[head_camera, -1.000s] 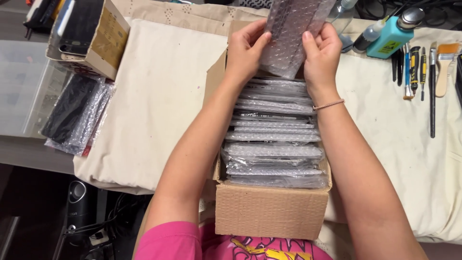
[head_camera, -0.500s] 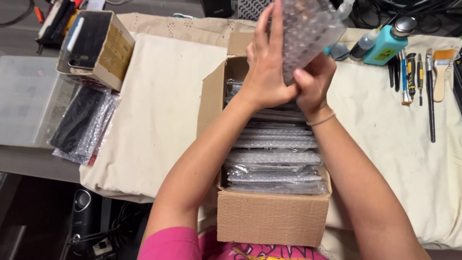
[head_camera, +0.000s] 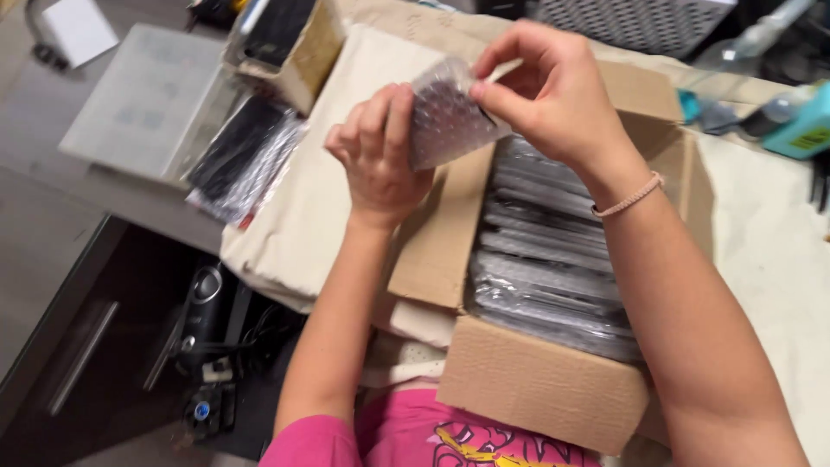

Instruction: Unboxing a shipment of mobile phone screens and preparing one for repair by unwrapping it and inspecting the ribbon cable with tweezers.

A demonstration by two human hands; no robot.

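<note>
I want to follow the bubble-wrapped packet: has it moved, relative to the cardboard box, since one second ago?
Yes. The bubble-wrapped packet was held above the cardboard box's far end; now both hands hold it over the box's left flap, so it went left.

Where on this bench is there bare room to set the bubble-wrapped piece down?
Bare cloth lies between the cardboard box and the dark wrapped stack; more shows right of the box, below the teal bottle. The box is packed with wrapped items, and the top-left is crowded.
</note>
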